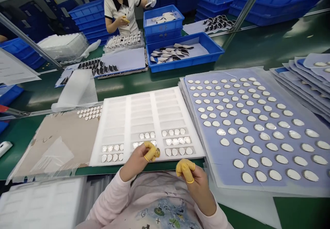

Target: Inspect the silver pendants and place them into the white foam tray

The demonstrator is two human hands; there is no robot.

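My left hand (144, 155), in yellow finger cots, pinches a small shiny oval piece (157, 152) just above the front edge of the white foam tray (117, 110). To its right, near my body, my right hand (190, 174) is closed, its yellow-covered fingertips drawn together; whatever they hold, if anything, is hidden. Rows of white oval pieces (178, 141) with shiny rims sit in the front slots of the tray, and my left hand covers part of the middle column. On the right, many similar white ovals (256, 111) lie spread over a blue-white sheet (221, 174).
A brown board (59, 132) with a cluster of small white pieces (90, 112) lies left of the tray. Beyond a metal rail, a blue bin (185, 64) holds curved pieces, and a co-worker (126, 9) handles parts. Stacked sheets (296, 84) stand at right.
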